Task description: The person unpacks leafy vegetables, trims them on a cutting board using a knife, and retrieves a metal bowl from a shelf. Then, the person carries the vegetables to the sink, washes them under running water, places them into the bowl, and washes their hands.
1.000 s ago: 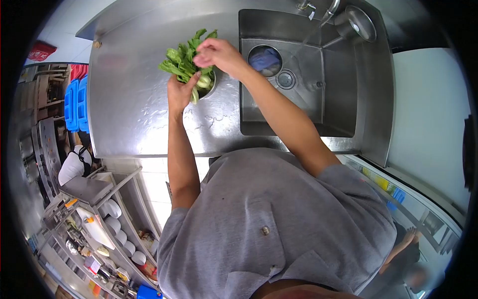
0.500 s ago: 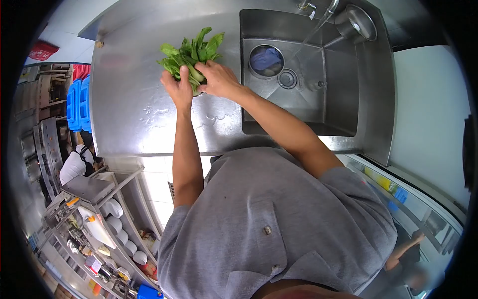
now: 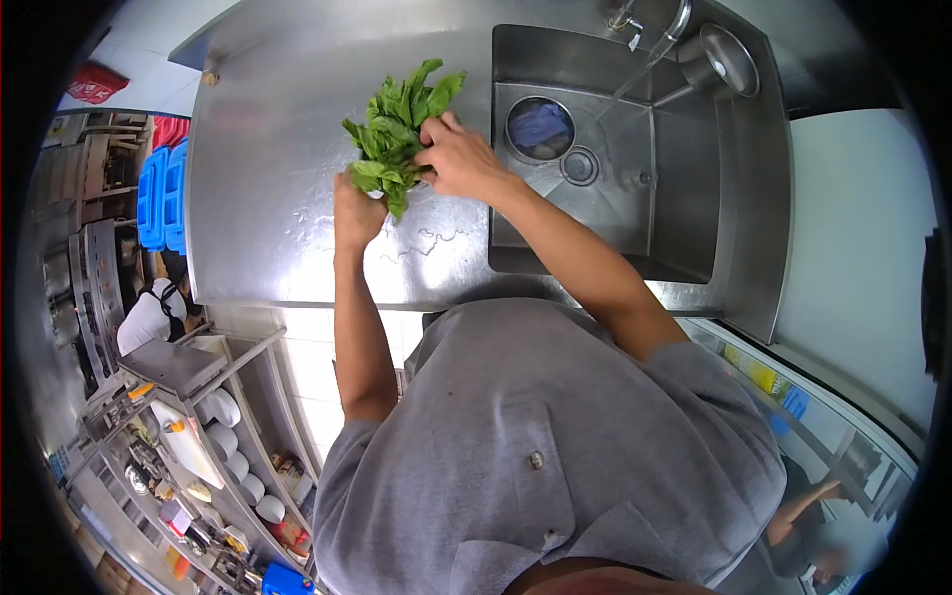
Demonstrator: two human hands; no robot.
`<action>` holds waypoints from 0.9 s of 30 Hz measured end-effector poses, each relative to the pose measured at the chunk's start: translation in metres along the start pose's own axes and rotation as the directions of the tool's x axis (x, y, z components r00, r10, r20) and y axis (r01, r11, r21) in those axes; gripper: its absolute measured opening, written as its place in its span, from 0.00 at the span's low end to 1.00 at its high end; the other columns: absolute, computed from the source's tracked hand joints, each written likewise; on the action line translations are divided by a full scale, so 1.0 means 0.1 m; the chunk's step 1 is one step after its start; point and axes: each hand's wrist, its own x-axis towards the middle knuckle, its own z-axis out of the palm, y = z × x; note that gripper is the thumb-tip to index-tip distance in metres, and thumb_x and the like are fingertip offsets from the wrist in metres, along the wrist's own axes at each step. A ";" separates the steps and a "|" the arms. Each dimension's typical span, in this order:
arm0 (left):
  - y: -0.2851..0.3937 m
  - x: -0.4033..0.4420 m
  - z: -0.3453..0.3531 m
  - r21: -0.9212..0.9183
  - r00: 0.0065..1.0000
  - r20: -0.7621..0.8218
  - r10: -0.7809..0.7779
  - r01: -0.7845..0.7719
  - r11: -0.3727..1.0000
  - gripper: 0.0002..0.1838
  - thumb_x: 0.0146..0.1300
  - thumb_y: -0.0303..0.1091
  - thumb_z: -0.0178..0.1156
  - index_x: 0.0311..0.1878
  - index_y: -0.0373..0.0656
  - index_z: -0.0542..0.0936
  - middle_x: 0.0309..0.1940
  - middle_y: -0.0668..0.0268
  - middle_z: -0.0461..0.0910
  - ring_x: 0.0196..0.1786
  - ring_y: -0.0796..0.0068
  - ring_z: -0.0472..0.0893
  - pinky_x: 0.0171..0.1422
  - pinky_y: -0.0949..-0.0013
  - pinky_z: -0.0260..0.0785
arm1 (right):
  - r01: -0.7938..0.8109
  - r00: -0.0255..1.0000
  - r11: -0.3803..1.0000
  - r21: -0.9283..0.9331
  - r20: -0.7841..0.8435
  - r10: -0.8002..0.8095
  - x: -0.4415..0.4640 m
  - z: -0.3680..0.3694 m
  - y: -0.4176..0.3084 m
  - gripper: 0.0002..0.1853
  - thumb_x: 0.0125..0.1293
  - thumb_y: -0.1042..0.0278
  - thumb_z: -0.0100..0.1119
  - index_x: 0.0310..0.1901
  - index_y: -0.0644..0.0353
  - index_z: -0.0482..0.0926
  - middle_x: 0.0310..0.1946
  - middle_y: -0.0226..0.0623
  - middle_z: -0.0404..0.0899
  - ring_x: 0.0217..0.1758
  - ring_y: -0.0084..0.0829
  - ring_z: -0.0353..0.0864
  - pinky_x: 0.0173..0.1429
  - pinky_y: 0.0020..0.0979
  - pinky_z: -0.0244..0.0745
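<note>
A bunch of leafy greens [image 3: 391, 134] with broad leaves is held low over the steel counter, left of the sink. My left hand [image 3: 358, 211] is closed at the lower left edge of the bunch, its fingers partly hidden by leaves. On the right side, my right hand [image 3: 460, 161] grips the greens with curled fingers. Leaves spread between the two hands and fan out toward the back. The pale stems are mostly covered now.
Right of the greens is a steel sink [image 3: 682, 178] with a round metal container [image 3: 538, 129] holding blue cloth-like material. Water runs from the faucet [image 3: 678, 22]. A long-handled pot [image 3: 716, 63] leans in the back corner. Small puddles wet the counter [image 3: 268, 169]. Shelves with white bowls [image 3: 224, 437] stand left.
My left hand has moved down and turned, its thumb no longer on top. The greens have turned over, leaves now hanging toward me. The whole view has shifted slightly.
</note>
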 end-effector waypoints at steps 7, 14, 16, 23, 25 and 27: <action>0.15 -0.04 0.04 -0.267 0.992 -0.119 -0.043 0.010 0.964 0.16 0.52 0.19 0.69 0.46 0.35 0.82 0.44 0.54 0.84 0.47 0.61 0.84 0.51 0.65 0.75 | 0.066 0.998 0.988 -0.141 0.016 -0.064 0.00 0.03 -0.03 0.07 0.51 0.67 0.70 0.32 0.56 0.88 0.56 0.43 0.70 0.66 0.48 0.63 0.60 0.44 0.75; 0.34 0.16 -0.06 -0.181 0.986 -0.054 0.156 -0.163 0.970 0.19 0.53 0.22 0.68 0.51 0.36 0.80 0.46 0.54 0.84 0.52 0.60 0.83 0.57 0.61 0.73 | 0.079 0.996 0.993 -0.087 -0.042 -0.082 -0.03 0.11 0.13 0.13 0.50 0.67 0.69 0.39 0.59 0.87 0.58 0.45 0.69 0.67 0.52 0.60 0.70 0.47 0.65; 0.37 0.25 -0.23 -0.268 0.984 0.156 0.081 -0.037 0.963 0.21 0.53 0.23 0.69 0.53 0.37 0.80 0.47 0.54 0.84 0.53 0.60 0.83 0.58 0.61 0.73 | 0.031 0.997 0.999 0.035 -0.072 -0.028 -0.05 0.16 0.16 0.15 0.50 0.65 0.70 0.41 0.58 0.86 0.58 0.44 0.69 0.67 0.52 0.60 0.69 0.47 0.66; 0.13 0.45 -0.23 -0.086 0.882 0.463 0.088 -0.054 0.995 0.22 0.56 0.29 0.73 0.54 0.36 0.80 0.48 0.63 0.84 0.52 0.70 0.80 0.59 0.65 0.71 | 0.014 0.998 0.999 0.046 -0.065 -0.011 -0.06 0.17 0.12 0.15 0.52 0.62 0.70 0.41 0.59 0.86 0.58 0.44 0.69 0.67 0.53 0.60 0.67 0.49 0.67; 0.16 0.49 -0.24 -0.133 0.863 0.504 -0.014 0.093 0.987 0.22 0.56 0.32 0.74 0.53 0.36 0.81 0.46 0.64 0.85 0.49 0.71 0.81 0.57 0.66 0.73 | 0.029 0.998 1.000 0.005 -0.060 -0.028 -0.06 0.20 0.13 0.14 0.55 0.61 0.68 0.41 0.58 0.87 0.59 0.44 0.68 0.68 0.53 0.59 0.67 0.50 0.67; 0.24 0.50 -0.27 -0.151 0.833 0.541 -0.114 0.230 0.961 0.23 0.56 0.34 0.75 0.52 0.36 0.81 0.44 0.65 0.86 0.45 0.72 0.81 0.54 0.66 0.74 | 0.032 0.998 0.999 0.003 -0.058 -0.032 -0.07 0.25 0.17 0.13 0.56 0.61 0.67 0.40 0.58 0.87 0.59 0.44 0.68 0.69 0.53 0.59 0.67 0.50 0.66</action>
